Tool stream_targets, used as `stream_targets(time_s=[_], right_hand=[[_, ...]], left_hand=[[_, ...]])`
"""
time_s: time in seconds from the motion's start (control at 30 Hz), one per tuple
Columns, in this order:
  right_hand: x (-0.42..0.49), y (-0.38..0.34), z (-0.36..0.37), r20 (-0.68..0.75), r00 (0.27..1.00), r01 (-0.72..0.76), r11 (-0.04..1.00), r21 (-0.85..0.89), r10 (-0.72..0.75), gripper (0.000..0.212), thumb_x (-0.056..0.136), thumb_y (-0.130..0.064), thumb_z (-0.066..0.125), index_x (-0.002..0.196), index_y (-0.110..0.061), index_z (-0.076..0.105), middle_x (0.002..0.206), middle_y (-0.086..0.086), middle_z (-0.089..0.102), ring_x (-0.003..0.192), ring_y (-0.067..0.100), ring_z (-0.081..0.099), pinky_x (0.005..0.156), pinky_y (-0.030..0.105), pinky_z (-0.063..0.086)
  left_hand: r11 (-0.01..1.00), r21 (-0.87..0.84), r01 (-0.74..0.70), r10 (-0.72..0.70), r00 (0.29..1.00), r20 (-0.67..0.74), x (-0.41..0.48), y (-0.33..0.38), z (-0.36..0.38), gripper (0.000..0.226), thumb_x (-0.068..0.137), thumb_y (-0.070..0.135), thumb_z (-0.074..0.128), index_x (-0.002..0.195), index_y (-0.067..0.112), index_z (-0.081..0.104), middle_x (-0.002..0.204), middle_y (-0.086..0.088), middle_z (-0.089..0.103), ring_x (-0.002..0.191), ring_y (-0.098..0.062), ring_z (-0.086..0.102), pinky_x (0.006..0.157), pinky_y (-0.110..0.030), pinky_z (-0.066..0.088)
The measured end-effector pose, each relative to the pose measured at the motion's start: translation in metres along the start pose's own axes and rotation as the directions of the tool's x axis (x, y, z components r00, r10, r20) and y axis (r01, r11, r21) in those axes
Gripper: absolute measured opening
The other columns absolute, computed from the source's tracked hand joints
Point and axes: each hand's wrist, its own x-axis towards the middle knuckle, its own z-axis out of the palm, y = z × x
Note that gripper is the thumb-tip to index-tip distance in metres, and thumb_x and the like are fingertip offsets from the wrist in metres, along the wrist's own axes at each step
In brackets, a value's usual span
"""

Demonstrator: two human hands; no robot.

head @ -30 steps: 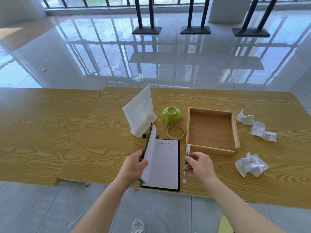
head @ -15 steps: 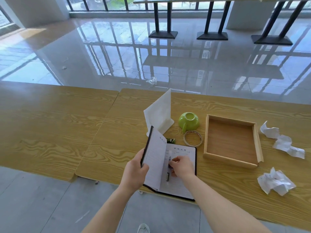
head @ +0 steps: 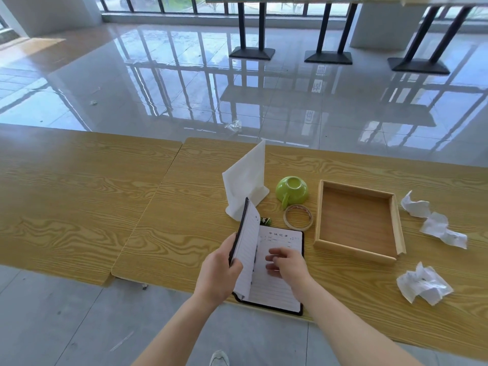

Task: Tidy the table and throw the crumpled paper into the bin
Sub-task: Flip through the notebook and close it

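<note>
An open black notebook [head: 274, 289] lies at the table's near edge. My left hand [head: 217, 273] grips its left cover and pages, holding them raised. My right hand [head: 287, 262] hovers over the lined right page with fingers apart, blurred. A thin dark pen [head: 255, 256] lies along the fold. Three crumpled white papers sit on the right: one near the front [head: 422, 285], two further back [head: 416, 207] [head: 441, 229]. No bin is in view.
An empty wooden tray [head: 351, 249] stands right of the notebook. Behind it are a tape roll [head: 286, 219], an upturned green cup [head: 291, 190], a standing folded white sheet [head: 247, 180] and a small green-black item [head: 264, 220]. A second table [head: 66, 194] adjoins on the left.
My right hand carried the pen from beside the notebook into its fold and has let go. The left hand has tipped the raised pages further over. The camera moved closer.
</note>
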Motion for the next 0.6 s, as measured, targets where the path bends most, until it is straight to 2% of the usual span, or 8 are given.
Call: stream_targets(time_s=[0.07, 0.13, 0.23, 0.33, 0.43, 0.5, 0.6], right_hand=[[-0.003, 0.004, -0.018, -0.029, 1.0, 0.011, 1.0, 0.012, -0.01, 0.022, 0.096, 0.002, 0.051, 0.11, -0.008, 0.065, 0.1, 0.014, 0.071, 0.086, 0.027, 0.071, 0.071, 0.035, 0.062], [-0.005, 0.008, -0.036, -0.072, 0.997, 0.024, 1.0, 0.014, -0.023, 0.019, 0.096, -0.002, 0.055, 0.108, -0.011, 0.065, 0.098, 0.012, 0.072, 0.086, 0.026, 0.072, 0.068, 0.032, 0.062], [-0.006, 0.015, -0.061, -0.148, 0.989, 0.014, 1.0, 0.005, -0.013, 0.017, 0.095, -0.005, 0.057, 0.108, -0.014, 0.065, 0.095, 0.011, 0.072, 0.085, 0.025, 0.071, 0.071, 0.036, 0.063], [-0.004, 0.019, -0.078, -0.21, 0.978, -0.02, 1.0, -0.009, 0.018, 0.016, 0.096, -0.008, 0.057, 0.108, -0.015, 0.066, 0.098, 0.009, 0.071, 0.088, 0.024, 0.07, 0.072, 0.036, 0.063], [-0.003, 0.02, -0.085, -0.205, 0.977, -0.053, 0.999, -0.007, 0.05, 0.015, 0.096, -0.01, 0.057, 0.108, -0.013, 0.065, 0.101, 0.009, 0.07, 0.089, 0.023, 0.07, 0.064, 0.03, 0.061], [-0.003, 0.021, -0.087, -0.185, 0.981, -0.063, 0.998, 0.001, 0.062, 0.014, 0.097, -0.01, 0.056, 0.109, -0.012, 0.064, 0.101, 0.008, 0.07, 0.09, 0.024, 0.07, 0.065, 0.03, 0.06], [-0.004, 0.022, -0.087, -0.152, 0.987, -0.057, 0.998, 0.029, 0.061, 0.014, 0.1, -0.014, 0.052, 0.108, -0.01, 0.063, 0.099, 0.008, 0.07, 0.085, 0.024, 0.068, 0.071, 0.034, 0.061]], left_hand=[[1.0, 0.026, -0.018, 0.018, 1.0, -0.017, -0.002, 0.008, 0.009, 0.056, 0.086, 0.006, 0.048, 0.132, 0.039, 0.047, 0.078, 0.01, 0.068, 0.052, -0.009, 0.05, 0.049, -0.02, 0.041], [0.995, 0.094, -0.037, 0.042, 0.998, -0.051, -0.004, 0.019, 0.021, 0.056, 0.084, 0.007, 0.049, 0.131, 0.038, 0.049, 0.079, 0.012, 0.066, 0.062, -0.01, 0.054, 0.058, -0.022, 0.048], [0.967, 0.249, -0.046, 0.071, 0.993, -0.092, -0.008, 0.031, 0.043, 0.058, 0.086, 0.01, 0.049, 0.14, 0.031, 0.046, 0.096, 0.006, 0.064, 0.08, -0.014, 0.058, 0.071, -0.031, 0.051], [0.911, 0.413, -0.022, 0.064, 0.994, -0.089, -0.01, 0.041, 0.068, 0.06, 0.09, 0.016, 0.048, 0.148, 0.025, 0.035, 0.111, 0.001, 0.061, 0.086, -0.022, 0.062, 0.068, -0.032, 0.05], [0.793, 0.608, -0.04, 0.074, 0.997, -0.032, -0.01, 0.048, 0.091, 0.059, 0.093, 0.017, 0.042, 0.15, 0.021, 0.027, 0.117, 0.0, 0.059, 0.09, -0.022, 0.064, 0.068, -0.031, 0.05], [0.741, 0.667, -0.073, 0.096, 0.995, 0.002, -0.008, 0.05, 0.101, 0.058, 0.093, 0.016, 0.043, 0.149, 0.019, 0.031, 0.115, -0.002, 0.061, 0.09, -0.021, 0.064, 0.066, -0.03, 0.05], [0.723, 0.685, -0.091, 0.103, 0.994, 0.023, -0.01, 0.05, 0.114, 0.054, 0.089, 0.018, 0.053, 0.142, 0.017, 0.045, 0.105, -0.003, 0.064, 0.085, -0.021, 0.065, 0.057, -0.031, 0.049]])
